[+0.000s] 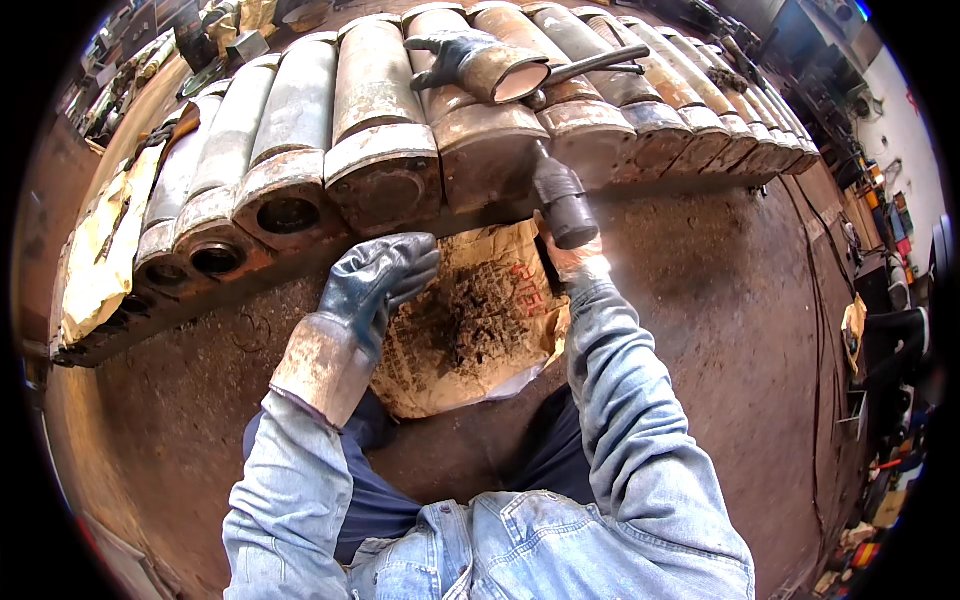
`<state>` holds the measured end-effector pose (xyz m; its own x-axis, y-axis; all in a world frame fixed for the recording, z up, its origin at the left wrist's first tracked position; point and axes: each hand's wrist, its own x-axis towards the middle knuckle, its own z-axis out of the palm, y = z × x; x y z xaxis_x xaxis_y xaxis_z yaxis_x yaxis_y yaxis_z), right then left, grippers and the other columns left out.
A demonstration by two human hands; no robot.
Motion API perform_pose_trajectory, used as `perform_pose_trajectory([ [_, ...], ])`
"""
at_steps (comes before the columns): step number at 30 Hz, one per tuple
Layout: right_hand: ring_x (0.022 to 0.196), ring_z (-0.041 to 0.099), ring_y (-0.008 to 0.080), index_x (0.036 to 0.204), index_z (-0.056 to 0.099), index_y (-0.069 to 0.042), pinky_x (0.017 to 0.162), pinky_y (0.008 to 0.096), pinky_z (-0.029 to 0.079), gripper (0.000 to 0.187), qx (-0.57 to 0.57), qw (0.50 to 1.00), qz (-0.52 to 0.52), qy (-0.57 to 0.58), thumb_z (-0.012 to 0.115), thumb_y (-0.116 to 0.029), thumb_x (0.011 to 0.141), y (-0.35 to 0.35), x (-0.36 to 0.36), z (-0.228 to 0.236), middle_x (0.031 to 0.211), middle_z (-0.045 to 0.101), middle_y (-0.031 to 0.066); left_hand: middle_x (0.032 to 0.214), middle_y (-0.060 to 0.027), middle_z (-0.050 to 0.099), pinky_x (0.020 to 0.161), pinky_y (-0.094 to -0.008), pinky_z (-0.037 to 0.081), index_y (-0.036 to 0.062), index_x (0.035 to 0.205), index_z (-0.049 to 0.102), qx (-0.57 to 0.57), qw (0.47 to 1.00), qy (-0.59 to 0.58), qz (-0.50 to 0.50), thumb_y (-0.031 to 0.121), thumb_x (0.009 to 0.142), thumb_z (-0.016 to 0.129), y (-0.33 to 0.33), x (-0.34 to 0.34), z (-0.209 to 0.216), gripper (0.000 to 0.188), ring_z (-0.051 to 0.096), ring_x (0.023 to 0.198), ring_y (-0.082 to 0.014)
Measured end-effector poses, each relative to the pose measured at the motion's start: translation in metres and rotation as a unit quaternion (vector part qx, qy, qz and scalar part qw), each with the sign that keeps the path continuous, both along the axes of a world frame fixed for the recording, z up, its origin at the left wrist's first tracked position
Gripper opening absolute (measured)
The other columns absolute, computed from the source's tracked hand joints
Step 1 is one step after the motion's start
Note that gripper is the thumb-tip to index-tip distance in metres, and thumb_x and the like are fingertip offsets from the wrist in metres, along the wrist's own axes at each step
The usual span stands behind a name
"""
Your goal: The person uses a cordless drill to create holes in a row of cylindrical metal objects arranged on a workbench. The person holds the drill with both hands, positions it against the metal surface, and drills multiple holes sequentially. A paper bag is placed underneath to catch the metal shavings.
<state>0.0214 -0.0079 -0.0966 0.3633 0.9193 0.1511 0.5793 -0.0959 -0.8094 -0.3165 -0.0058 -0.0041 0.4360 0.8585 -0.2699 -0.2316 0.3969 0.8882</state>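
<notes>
My right hand (578, 262), bare, is wrapped round the lower end of a dark, bottle-shaped hand tool (565, 200). The tool's thin metal tip points up at the flange (490, 160) of a rusty metal cylinder, and I cannot tell whether it touches. My left hand (378, 283) wears a dark glove with a tan leather cuff. It hovers left of a brown paper sack (415, 375), with fingers loosely bent and nothing visible in them. Dark crumbly debris (475, 320) lies on the sack between my knees. A second glove (480, 68) rests on top of the cylinders.
A curved-looking row of grey and rusty cylinders (290, 105) spans the far side. A dark bar-like handle (600, 63) lies across them. Torn brown paper (115, 240) covers the left end. Cables (815, 300) run along the brown floor (700, 290) at right, near assorted clutter.
</notes>
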Motion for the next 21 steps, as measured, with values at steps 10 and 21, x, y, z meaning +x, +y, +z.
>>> perform_pose_trajectory([
  [10, 0.106, 0.069, 0.0275, 0.125, 0.066, -0.004, 0.091, 0.0413, 0.053, 0.056, -0.01, 1.0, 0.002, -0.018, 0.077, -0.045, 0.089, -0.007, -0.01, 0.018, 0.115, 0.073, 0.0127, 0.121, -0.0141, 0.071, 0.096, -0.0388, 0.057, 0.0026, 0.129, 0.062, -0.073, 0.995, 0.004, 0.062, 0.046, 0.097, 0.07, 0.021, 0.042, -0.014, 0.054, 0.071, 0.107, -0.0258],
  [21, 0.075, 0.06, 0.0126, 0.12, 0.068, -0.004, 0.067, 0.03, 0.051, 0.035, -0.081, 0.942, 0.062, 0.319, 0.08, -0.013, 0.089, -0.108, -0.045, 0.069, 0.09, 0.068, 0.0018, 0.13, -0.0184, 0.064, 0.105, -0.0429, 0.053, -0.0024, 0.136, 0.056, -0.112, 0.992, -0.042, -0.03, 0.061, 0.089, 0.073, 0.022, 0.103, -0.012, 0.081, 0.064, 0.119, -0.0295],
])
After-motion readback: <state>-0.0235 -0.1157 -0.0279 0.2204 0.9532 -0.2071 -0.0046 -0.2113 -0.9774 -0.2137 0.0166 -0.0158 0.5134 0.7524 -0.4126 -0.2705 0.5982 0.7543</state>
